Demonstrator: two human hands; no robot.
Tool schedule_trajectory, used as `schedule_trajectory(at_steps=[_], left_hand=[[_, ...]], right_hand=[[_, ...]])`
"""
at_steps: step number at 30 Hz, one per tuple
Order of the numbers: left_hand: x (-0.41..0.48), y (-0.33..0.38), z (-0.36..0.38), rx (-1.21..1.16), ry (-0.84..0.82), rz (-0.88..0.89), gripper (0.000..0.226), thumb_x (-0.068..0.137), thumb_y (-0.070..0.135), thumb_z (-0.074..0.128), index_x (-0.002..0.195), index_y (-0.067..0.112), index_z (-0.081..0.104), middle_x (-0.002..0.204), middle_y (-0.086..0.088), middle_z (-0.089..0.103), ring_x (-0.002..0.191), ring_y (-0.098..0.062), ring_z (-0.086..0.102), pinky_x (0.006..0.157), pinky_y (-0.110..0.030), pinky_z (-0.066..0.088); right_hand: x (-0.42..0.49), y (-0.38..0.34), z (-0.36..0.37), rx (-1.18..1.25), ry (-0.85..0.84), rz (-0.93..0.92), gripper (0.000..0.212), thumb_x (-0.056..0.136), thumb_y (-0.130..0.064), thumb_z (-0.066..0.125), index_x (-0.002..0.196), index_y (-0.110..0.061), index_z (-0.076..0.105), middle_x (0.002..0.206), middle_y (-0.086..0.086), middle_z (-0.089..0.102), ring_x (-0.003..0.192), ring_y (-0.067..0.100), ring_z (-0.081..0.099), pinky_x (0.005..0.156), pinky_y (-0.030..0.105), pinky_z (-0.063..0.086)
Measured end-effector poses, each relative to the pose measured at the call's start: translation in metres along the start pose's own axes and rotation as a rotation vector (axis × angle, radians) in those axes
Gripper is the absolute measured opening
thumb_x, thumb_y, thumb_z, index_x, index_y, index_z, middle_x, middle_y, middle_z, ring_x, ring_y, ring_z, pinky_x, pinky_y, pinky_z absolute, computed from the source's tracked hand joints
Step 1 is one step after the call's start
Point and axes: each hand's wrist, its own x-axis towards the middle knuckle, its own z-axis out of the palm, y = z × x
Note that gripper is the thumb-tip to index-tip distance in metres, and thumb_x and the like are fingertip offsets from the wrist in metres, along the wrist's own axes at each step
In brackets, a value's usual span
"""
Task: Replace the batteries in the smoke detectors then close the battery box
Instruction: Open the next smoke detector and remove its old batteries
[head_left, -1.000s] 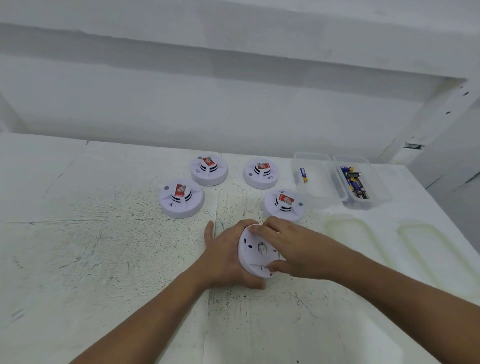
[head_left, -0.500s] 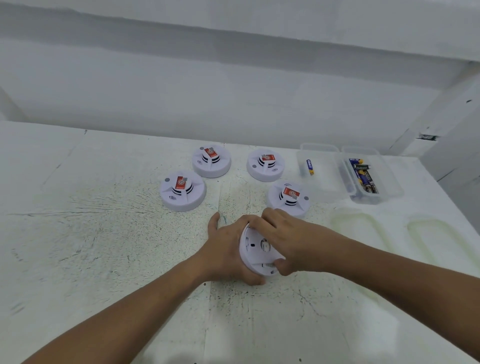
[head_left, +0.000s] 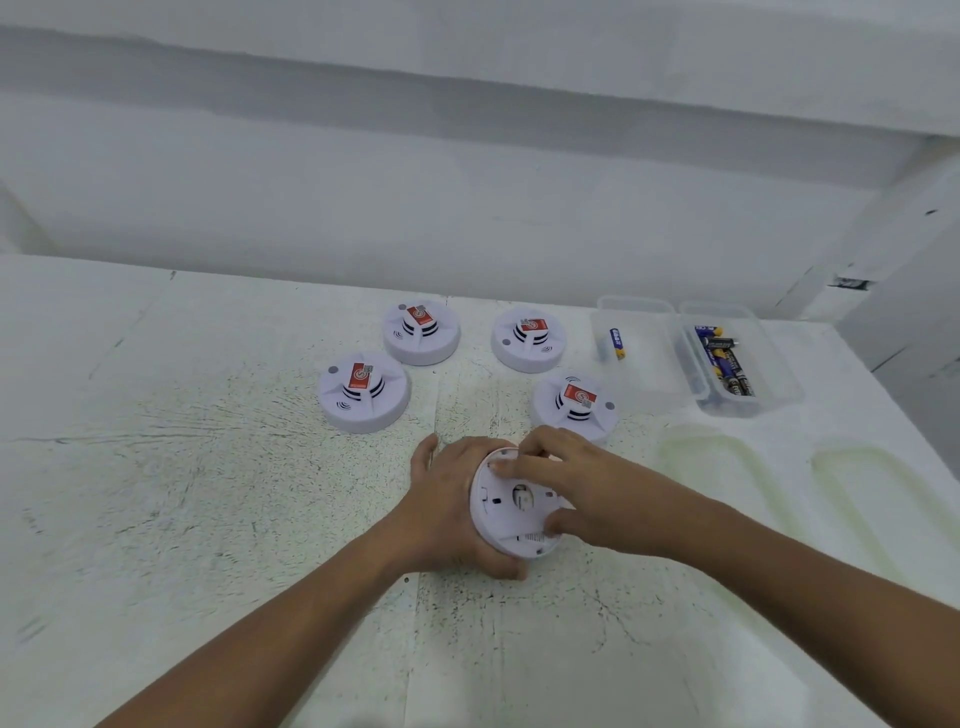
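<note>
A white smoke detector (head_left: 511, 506) is tilted on its edge in the middle of the table, its flat back toward me. My left hand (head_left: 447, 512) grips it from the left and underneath. My right hand (head_left: 587, 488) holds its back plate, fingers on the top rim and thumb at the lower edge. Several more white detectors with red labels sit face up behind, the nearest (head_left: 574, 405) just beyond my right hand. The clear battery box (head_left: 748, 358) stands open at the right, holding several batteries, with one battery (head_left: 616, 343) lying in its lid (head_left: 644, 358).
The other detectors lie at the left (head_left: 363, 389), the back middle (head_left: 422, 332) and the back right (head_left: 529, 338). A white wall runs along the table's far edge. Two pale raised outlines (head_left: 857, 499) mark the table surface at the right.
The detector has tipped a little flatter, showing more of its back. My right hand's fingers have shifted along the top rim. My left hand keeps its grip.
</note>
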Motion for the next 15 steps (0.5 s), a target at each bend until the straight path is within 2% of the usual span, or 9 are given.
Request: schedule_trajectory(at_steps=[5, 7, 10, 13, 15], left_hand=[[0.001, 0.002, 0.001, 0.006, 0.018, -0.027, 0.108, 0.034, 0.075, 0.061, 0.131, 0.039, 0.034, 0.115, 0.043, 0.023, 0.119, 0.013, 0.026, 0.116, -0.039, -0.005], [0.000, 0.004, 0.001, 0.008, 0.001, -0.037, 0.102, 0.034, 0.076, 0.061, 0.127, 0.046, 0.033, 0.112, 0.044, 0.023, 0.113, 0.023, 0.025, 0.116, -0.037, -0.006], [-0.001, 0.004, 0.002, -0.019, -0.002, -0.049, 0.098, 0.034, 0.075, 0.065, 0.121, 0.053, 0.027, 0.113, 0.045, 0.025, 0.109, 0.036, 0.015, 0.116, -0.035, -0.009], [-0.002, 0.003, 0.004, -0.051, 0.006, -0.073, 0.094, 0.035, 0.071, 0.068, 0.119, 0.054, 0.030, 0.114, 0.044, 0.031, 0.110, 0.036, 0.019, 0.117, -0.036, -0.008], [-0.004, 0.004, 0.004, -0.080, 0.011, -0.070, 0.089, 0.036, 0.068, 0.071, 0.115, 0.056, 0.032, 0.115, 0.043, 0.037, 0.110, 0.033, 0.025, 0.117, -0.036, -0.007]], right_hand=[[-0.002, -0.004, -0.001, 0.165, 0.046, 0.066, 0.061, 0.078, -0.008, 0.069, 0.127, -0.029, 0.040, 0.124, -0.008, 0.040, 0.115, 0.007, 0.036, 0.089, 0.026, 0.043], [-0.004, -0.006, -0.003, 0.199, 0.078, 0.076, 0.052, 0.078, -0.005, 0.067, 0.117, -0.026, 0.041, 0.121, -0.006, 0.046, 0.110, 0.012, 0.042, 0.085, 0.030, 0.045], [-0.007, -0.007, -0.002, 0.216, 0.102, 0.097, 0.044, 0.082, -0.006, 0.065, 0.110, -0.027, 0.037, 0.115, -0.003, 0.050, 0.099, 0.015, 0.046, 0.076, 0.028, 0.044], [-0.015, -0.007, 0.003, 0.345, 0.192, 0.140, 0.046, 0.084, -0.010, 0.063, 0.106, -0.035, 0.031, 0.101, -0.006, 0.048, 0.083, 0.018, 0.049, 0.066, 0.030, 0.046], [-0.023, -0.007, 0.008, 0.483, 0.296, 0.207, 0.055, 0.082, -0.010, 0.064, 0.109, -0.041, 0.027, 0.094, -0.010, 0.046, 0.078, 0.022, 0.054, 0.063, 0.030, 0.047]])
